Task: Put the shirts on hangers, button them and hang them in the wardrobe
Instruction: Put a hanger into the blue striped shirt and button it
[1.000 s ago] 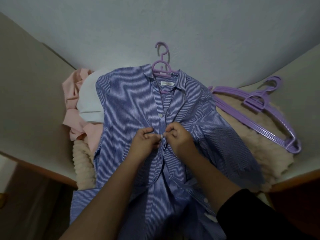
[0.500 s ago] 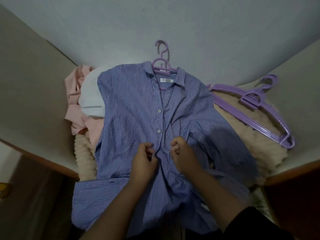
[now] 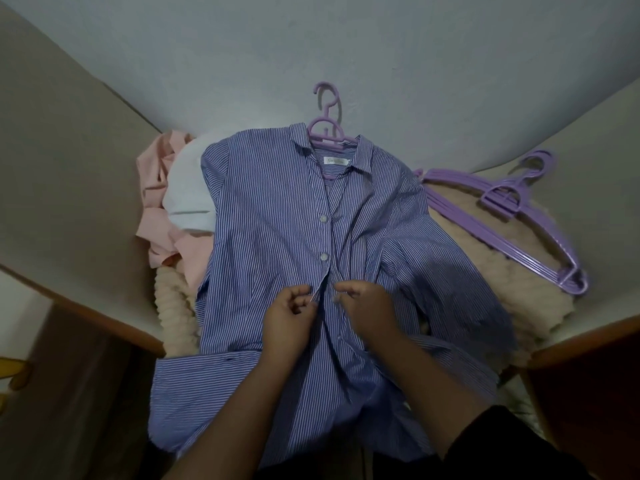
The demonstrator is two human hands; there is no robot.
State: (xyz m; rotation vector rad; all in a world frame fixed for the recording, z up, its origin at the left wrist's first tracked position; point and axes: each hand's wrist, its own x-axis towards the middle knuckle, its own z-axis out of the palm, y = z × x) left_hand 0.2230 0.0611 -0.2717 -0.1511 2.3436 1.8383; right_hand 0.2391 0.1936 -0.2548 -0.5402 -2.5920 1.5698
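**Buttoning a striped shirt laid on its hanger**

Pale grey wall [image 3: 381, 46] forms the backdrop, with beige panels slanting in at both sides and brown wooden edging below them. On a cream fluffy blanket [image 3: 485, 282] lies a blue-and-white striped shirt [image 3: 273, 216], front upward, collar toward the wall. A purple hanger [image 3: 327, 123] sits inside the collar; its hook rests against the wall above the neckline. The upper part of the front opening gapes, showing the neck label, and two white buttons [image 3: 324, 219] are visible on the placket edge above the hands. One cuffed sleeve lies folded across the lower left of the garment.

Both hands meet at the placket, just below the lower visible button. The left hand [image 3: 289, 320] has its fingers curled, its grip pinching the edge of the left front panel. The right hand [image 3: 369, 310] is likewise curled, its grip pinching the opposite panel edge; the two sets of fingertips are close together but a narrow strip of cloth shows between them. A dark sleeve covers the right forearm near the lower frame edge.

To the shirt's left, partly under it, lie a white garment [image 3: 190, 188] and a crumpled pink garment [image 3: 159, 202], touching each other. To the right, a stack of spare purple hangers [image 3: 502, 216] rests on the blanket, well apart from the hands.
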